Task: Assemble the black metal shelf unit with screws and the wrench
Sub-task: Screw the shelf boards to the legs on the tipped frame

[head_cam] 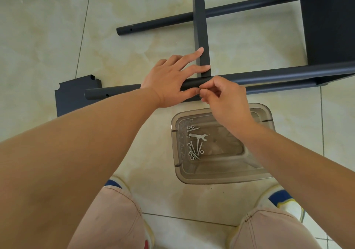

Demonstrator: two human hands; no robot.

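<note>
Right hand (224, 97): fingertips bunched and pinched together at the front of the near tube (269, 76), right at the joint; presumably nipping a screw, though nothing of it visible between the fingers. Grip on something tiny likely, contents unconfirmed.

Left hand (172, 77): fingers straight and spread, laid flat over the joint, two fingertips resting on the crossbar (200, 23), thumb under the tube's near side. Pressing to steady, not clenched.

Shelf unit (330, 22): lying on its side on the tiled floor (48, 37), beyond the knees. Dark tubes running left to right, crossbar running away from the viewer, flat panel at far right. Judged rigid, fairly light for its bulk, smooth painted finish, apt to roll or slide on tile. Best held at the tubes near a joint, one palm bearing down while the other threads.

Loose shelf panel (76, 97): flat on the floor at left, notched corners, partly covered by the forearm.

Plastic tub (221, 179): clear, just before the knees. Inside: wrench (198, 136), small, flat, stiff; screws (196, 150) and washers, small, slippery, easily dropped.

Obscured or uncertain: screw hole at the joint hidden by both hands; thread engagement not discernible; top and right of the frame cut off; count of screws in the tub unclear.
</note>
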